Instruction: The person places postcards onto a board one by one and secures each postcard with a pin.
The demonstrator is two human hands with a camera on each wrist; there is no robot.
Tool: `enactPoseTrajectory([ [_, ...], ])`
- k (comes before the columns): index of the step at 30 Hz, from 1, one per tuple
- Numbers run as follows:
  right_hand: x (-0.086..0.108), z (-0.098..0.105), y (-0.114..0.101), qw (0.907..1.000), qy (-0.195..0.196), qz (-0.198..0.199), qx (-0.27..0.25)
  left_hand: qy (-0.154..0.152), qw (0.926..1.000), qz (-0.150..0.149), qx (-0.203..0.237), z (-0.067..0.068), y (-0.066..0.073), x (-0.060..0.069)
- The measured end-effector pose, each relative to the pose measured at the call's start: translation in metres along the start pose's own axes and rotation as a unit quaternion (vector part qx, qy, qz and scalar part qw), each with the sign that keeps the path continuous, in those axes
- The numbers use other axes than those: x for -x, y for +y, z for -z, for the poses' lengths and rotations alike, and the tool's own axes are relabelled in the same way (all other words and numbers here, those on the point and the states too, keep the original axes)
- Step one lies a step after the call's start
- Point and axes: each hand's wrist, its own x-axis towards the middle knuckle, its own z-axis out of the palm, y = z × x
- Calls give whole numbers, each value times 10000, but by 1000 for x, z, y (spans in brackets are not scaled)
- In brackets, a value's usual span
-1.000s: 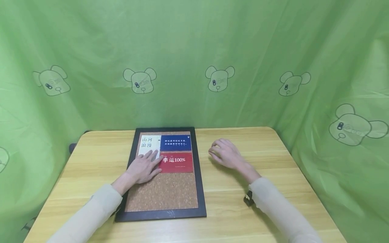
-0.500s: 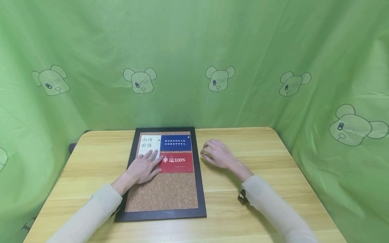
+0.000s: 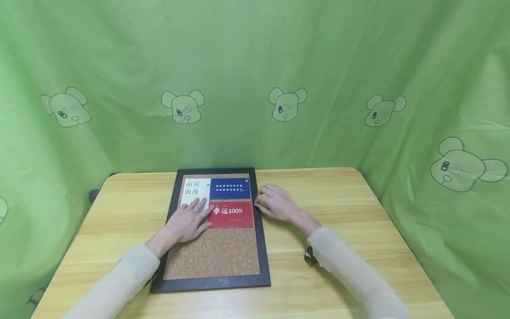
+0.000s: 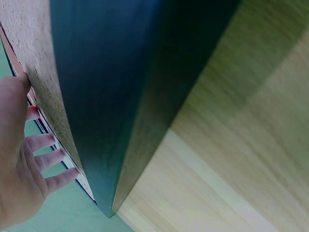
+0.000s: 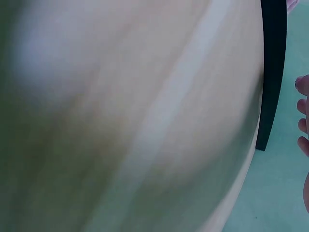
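Note:
My left hand (image 3: pixel 188 223) lies with fingers spread over the lower part of a white card (image 3: pixel 196 191) and the left edge of a red card (image 3: pixel 232 215). The cards lie on a cork board (image 3: pixel 213 254) with a black frame (image 3: pixel 211 282). Above the red card is a blue card (image 3: pixel 229 188), with a small pale spot at its upper right corner. At the frame's right side, beside the red card, is my right hand (image 3: pixel 279 204), fingers curled and fingertips close together. Whether it pinches something small cannot be made out; the right wrist view shows only part of its fingers (image 5: pixel 302 106).
The board lies on a wooden table (image 3: pixel 318 274), left of its middle. A green curtain (image 3: pixel 239 53) with bear-head drawings hangs behind and at both sides. A dark device (image 3: pixel 310 255) is at the right wrist.
My right hand has moved left across the table, from beside the board to its frame's right edge. The left hand and the cards have stayed in place.

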Motion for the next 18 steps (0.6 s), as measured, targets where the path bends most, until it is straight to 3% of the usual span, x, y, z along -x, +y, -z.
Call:
enactPoseTrajectory([
  [9, -14, -7, -2, 9995, -182, -209, -179, -24, 10000, 10, 6, 0, 0, 0],
  [18, -25, -10, -5, 9992, -266, -160, -240, -54, 9999, 40, 90, 0, 0, 0],
])
